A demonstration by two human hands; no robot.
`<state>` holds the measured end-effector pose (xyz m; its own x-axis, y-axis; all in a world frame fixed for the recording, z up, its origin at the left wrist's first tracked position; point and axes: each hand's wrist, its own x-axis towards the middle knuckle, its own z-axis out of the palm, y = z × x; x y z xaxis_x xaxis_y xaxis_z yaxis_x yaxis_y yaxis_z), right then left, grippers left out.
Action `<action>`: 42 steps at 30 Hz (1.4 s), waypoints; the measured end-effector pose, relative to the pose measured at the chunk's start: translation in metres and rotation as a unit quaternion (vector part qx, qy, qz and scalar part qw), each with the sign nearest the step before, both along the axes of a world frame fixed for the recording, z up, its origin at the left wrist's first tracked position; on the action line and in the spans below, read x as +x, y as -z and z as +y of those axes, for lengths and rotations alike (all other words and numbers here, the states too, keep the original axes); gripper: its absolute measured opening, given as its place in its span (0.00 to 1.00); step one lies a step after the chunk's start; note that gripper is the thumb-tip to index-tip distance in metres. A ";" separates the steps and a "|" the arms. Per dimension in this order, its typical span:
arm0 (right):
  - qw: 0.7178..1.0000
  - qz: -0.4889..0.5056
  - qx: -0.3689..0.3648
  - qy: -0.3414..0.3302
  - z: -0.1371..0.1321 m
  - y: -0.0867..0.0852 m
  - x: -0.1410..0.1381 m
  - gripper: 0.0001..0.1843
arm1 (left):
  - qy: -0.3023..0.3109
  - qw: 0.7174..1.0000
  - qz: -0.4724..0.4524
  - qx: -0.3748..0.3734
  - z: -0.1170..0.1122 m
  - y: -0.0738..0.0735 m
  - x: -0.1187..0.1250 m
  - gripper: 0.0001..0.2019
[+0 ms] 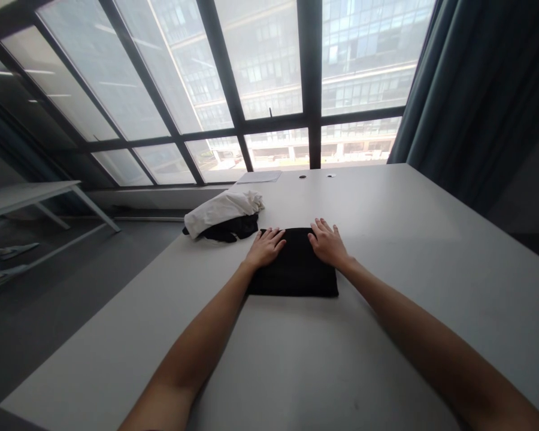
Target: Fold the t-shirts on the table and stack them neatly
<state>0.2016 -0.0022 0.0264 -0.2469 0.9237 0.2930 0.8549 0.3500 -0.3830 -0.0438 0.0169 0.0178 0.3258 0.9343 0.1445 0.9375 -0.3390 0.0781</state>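
A folded black cloth [294, 269] lies flat on the grey table [386, 287] in front of me. My left hand [266, 246] rests flat on its far left corner, fingers stretched out. My right hand [327, 241] lies flat on its far right corner, fingers spread. Neither hand grips anything.
A crumpled white garment [222, 209] sits on a dark one [233, 230] at the table's left edge, just beyond my left hand. A sheet of paper [259, 176] and two cable holes [315, 176] lie at the far edge by the window. A dark curtain [480, 96] hangs at right. Another table [31, 194] stands left.
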 end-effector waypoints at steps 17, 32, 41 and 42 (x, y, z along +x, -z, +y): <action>0.997 -0.034 -0.045 -0.049 -0.055 0.011 -0.011 0.35 | 0.002 1.000 -0.006 -0.001 -0.002 -0.001 0.003 0.28; 0.995 -0.033 -0.094 0.010 0.023 0.019 -0.003 0.35 | 0.004 1.000 -0.017 0.003 0.000 0.002 0.001 0.28; 0.992 0.112 0.006 0.066 0.021 0.026 0.010 0.35 | -0.003 1.000 -0.013 -0.004 -0.002 -0.001 0.003 0.29; 0.988 0.132 0.027 0.079 0.021 0.025 0.013 0.35 | -0.003 1.000 -0.011 -0.004 -0.002 -0.002 0.003 0.29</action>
<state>0.2141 0.0190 0.0014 -0.0105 0.9254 0.3788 0.7737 0.2475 -0.5832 -0.0406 0.0151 0.0195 0.3167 0.9375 0.1441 0.9376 -0.3324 0.1022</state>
